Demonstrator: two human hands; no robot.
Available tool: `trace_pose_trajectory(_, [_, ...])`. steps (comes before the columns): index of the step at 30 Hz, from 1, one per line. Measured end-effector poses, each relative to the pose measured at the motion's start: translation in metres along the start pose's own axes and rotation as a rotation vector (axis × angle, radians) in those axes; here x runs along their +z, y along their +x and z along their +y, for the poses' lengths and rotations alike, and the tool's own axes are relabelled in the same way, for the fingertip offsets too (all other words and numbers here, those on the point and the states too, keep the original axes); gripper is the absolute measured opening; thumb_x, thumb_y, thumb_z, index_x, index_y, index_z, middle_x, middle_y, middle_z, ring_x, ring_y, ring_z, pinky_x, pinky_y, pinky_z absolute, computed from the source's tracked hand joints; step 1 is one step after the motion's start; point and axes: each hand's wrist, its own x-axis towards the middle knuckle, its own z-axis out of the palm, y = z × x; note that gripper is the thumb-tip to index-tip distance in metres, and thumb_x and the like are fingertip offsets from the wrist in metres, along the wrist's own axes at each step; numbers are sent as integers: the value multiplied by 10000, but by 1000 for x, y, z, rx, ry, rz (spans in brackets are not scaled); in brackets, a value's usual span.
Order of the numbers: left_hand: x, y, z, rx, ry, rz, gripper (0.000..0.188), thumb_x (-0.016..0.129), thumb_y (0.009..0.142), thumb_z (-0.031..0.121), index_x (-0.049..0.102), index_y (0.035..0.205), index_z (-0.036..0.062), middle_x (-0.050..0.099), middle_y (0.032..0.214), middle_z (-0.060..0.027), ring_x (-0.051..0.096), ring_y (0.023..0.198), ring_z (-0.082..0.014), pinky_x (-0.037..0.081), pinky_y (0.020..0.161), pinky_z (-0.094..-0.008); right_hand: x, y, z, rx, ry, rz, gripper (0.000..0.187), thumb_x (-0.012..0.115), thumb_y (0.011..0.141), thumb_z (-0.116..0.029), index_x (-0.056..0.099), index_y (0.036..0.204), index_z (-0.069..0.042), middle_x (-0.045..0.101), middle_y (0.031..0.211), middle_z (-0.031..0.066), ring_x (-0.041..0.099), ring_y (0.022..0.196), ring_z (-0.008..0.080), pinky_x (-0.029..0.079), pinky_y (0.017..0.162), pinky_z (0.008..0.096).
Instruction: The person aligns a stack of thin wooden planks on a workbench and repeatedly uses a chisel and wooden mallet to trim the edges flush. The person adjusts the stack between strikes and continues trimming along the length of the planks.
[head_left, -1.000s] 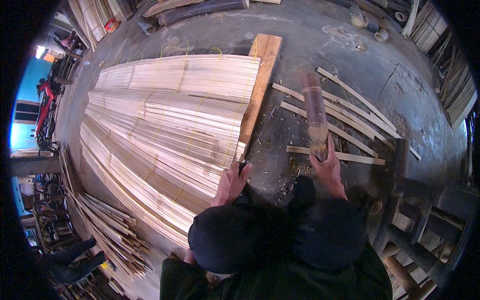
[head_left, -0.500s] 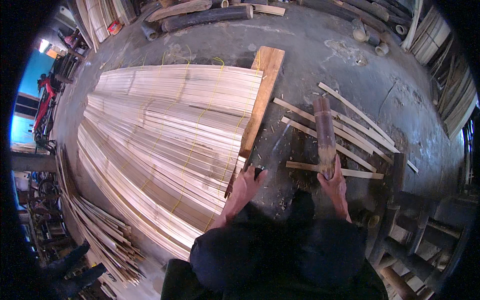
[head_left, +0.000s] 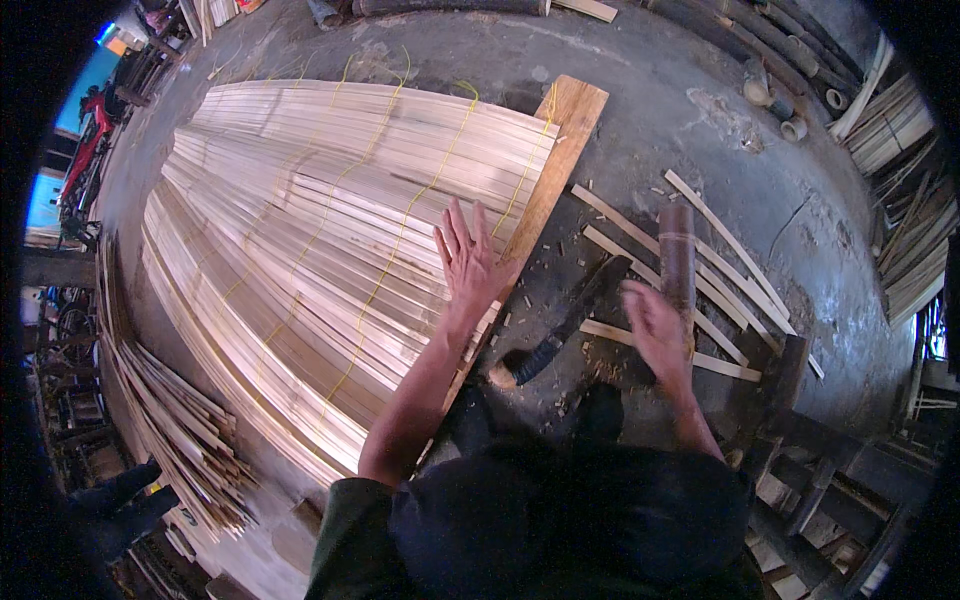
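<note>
My left hand (head_left: 468, 262) is open, its fingers spread over the right edge of a large mat of pale slats (head_left: 330, 220) tied with yellow cord. Nothing is in it. A dark machete-like blade (head_left: 590, 290) lies on the floor between my hands, its wrapped handle toward me. My right hand (head_left: 657, 330), slightly blurred, is open and empty, just left of a brown bamboo tube (head_left: 677, 255). Several pale strips (head_left: 720, 235) lie around and under that tube. A wooden plank (head_left: 578, 110) runs along the mat's right edge.
Small wood chips (head_left: 540, 265) litter the floor. A bundle of thin strips (head_left: 185, 445) lies at left, and dark bamboo poles (head_left: 450, 5) lie at the back. A dark wooden frame (head_left: 820, 480) stands at lower right; stacked slats (head_left: 905, 130) lean at far right.
My right hand has let go of the bamboo tube and moved left of it. My left hand has moved up over the mat with fingers spread. The blade now lies plainly visible on the floor.
</note>
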Motion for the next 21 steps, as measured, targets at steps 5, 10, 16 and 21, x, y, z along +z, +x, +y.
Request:
trace_pose_trajectory(5, [-6, 14, 6, 53, -43, 57, 1021, 689, 636, 98, 192, 1527, 61, 101, 1552, -309, 136, 1435, -493, 129, 1161, -578, 86, 63, -12, 211, 347, -380, 370, 520, 1005, -338, 626, 1154, -16, 673, 966, 69, 629, 821, 153, 515, 751, 292])
trace_pose_trajectory(10, [4, -1, -6, 29, -139, 5, 982, 677, 653, 42, 190, 1506, 9, 260, 1514, -268, 206, 1406, -497, 154, 1155, -585, 154, 99, -30, 717, 1099, -381, 451, 487, 1002, -406, 605, 1155, 1, 664, 1034, 80, 637, 905, 184, 511, 808, 328])
trace_pose_trajectory(16, [-10, 1, -1, 29, -129, -81, 957, 692, 683, 31, 192, 1498, -4, 333, 1492, -236, 231, 1401, -490, 168, 1154, -587, 167, 156, -60, 755, 1143, -203, 411, 532, 984, -414, 573, 1213, -75, 645, 1137, 117, 635, 1017, 244, 510, 913, 393])
trace_pose_trajectory(21, [-54, -22, 23, -1, -99, -163, 935, 753, 747, 179, 223, 1500, 20, 239, 1557, -220, 210, 1436, -441, 188, 1154, -571, 149, 179, -23, 500, 1084, -45, 285, 565, 979, -262, 576, 1141, -28, 657, 1059, 141, 663, 950, 262, 565, 829, 404])
